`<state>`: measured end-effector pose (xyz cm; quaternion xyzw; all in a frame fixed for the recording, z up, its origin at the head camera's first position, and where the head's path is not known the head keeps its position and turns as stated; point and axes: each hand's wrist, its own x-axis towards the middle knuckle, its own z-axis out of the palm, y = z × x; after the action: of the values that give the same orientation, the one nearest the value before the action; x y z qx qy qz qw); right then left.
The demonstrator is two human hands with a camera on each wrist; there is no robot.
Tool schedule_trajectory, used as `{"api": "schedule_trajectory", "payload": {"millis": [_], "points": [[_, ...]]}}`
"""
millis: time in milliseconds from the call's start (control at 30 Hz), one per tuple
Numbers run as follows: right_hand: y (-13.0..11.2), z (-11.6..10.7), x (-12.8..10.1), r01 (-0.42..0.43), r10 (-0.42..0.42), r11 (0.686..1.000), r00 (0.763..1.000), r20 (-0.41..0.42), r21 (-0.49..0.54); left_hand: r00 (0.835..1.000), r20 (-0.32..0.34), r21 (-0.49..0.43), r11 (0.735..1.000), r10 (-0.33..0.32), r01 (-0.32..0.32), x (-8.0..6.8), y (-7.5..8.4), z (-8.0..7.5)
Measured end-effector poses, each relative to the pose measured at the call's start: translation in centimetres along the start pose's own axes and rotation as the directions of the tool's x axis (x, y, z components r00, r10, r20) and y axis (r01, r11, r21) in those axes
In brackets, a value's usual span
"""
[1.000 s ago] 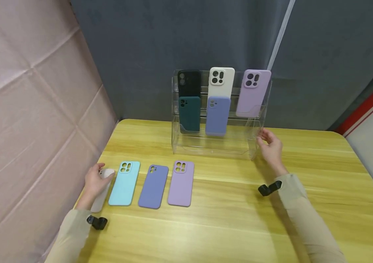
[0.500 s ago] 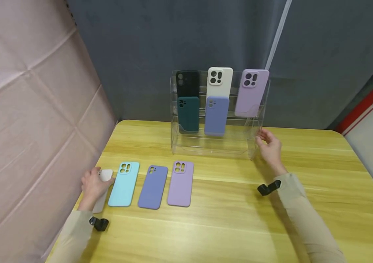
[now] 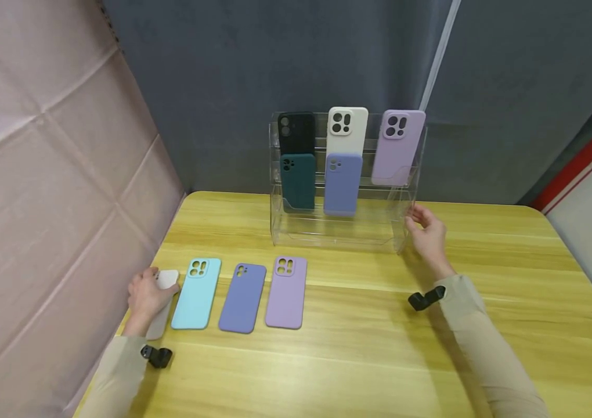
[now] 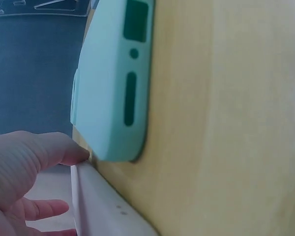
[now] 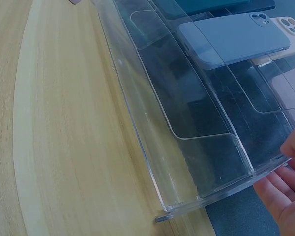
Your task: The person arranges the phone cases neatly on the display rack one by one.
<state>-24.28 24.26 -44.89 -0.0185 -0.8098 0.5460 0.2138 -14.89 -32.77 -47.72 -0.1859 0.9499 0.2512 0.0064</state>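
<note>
My left hand point(image 3: 144, 296) holds a white phone case point(image 3: 158, 323) lying at the table's left side. In the left wrist view its thumb touches one edge of the white case point(image 4: 101, 204), with fingers at the other side. Close beside it lies a turquoise phone case point(image 3: 195, 299), then a blue-violet one point(image 3: 242, 302) and a purple one point(image 3: 287, 296). My right hand point(image 3: 428, 235) pinches the side panel of a clear tiered display stand point(image 3: 335, 239); in the right wrist view the thumb is above the panel's edge point(image 5: 226, 189) and fingers are below.
On the stand, a black case point(image 3: 296, 133), a white case point(image 3: 347, 130) and a lilac case point(image 3: 397, 151) stand higher up. A dark green case point(image 3: 298, 186) and a periwinkle case point(image 3: 343, 188) lean in front. A grey curtain point(image 3: 212, 104) hangs behind the wooden table point(image 3: 358, 337).
My left hand has shifted slightly left and lower over the white phone case. The right hand stays at the stand's side. The whole view has drifted a little.
</note>
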Motion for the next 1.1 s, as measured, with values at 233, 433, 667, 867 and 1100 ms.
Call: {"api": "schedule_trajectory", "payload": {"millis": [233,433,667,867,1100], "points": [[0.0,0.0,0.1,-0.005,0.005,1.000,1.000,-0.002,0.013,0.994,-0.106,-0.043,0.998,0.033,-0.038,0.0,0.8,-0.4],[-1.2,-0.1,-0.3,-0.007,0.007,0.998,1.000,0.006,0.069,0.980,-0.170,-0.095,0.989,0.099,-0.117,0.1,3.0,-1.2],[-3.2,-0.3,-1.1,0.000,0.000,0.998,1.000,0.009,0.057,0.974,-0.156,-0.140,0.972,0.164,-0.186,0.4,6.6,-1.1],[-3.5,-0.4,-1.2,-0.014,0.013,0.998,1.000,0.016,0.067,0.955,-0.173,-0.176,0.947,0.239,-0.269,0.2,9.7,-0.8],[-3.1,-0.4,-1.1,-0.017,0.015,0.997,1.000,0.018,0.075,0.914,-0.233,-0.243,0.891,0.331,-0.385,-0.1,13.3,-0.4]]}}
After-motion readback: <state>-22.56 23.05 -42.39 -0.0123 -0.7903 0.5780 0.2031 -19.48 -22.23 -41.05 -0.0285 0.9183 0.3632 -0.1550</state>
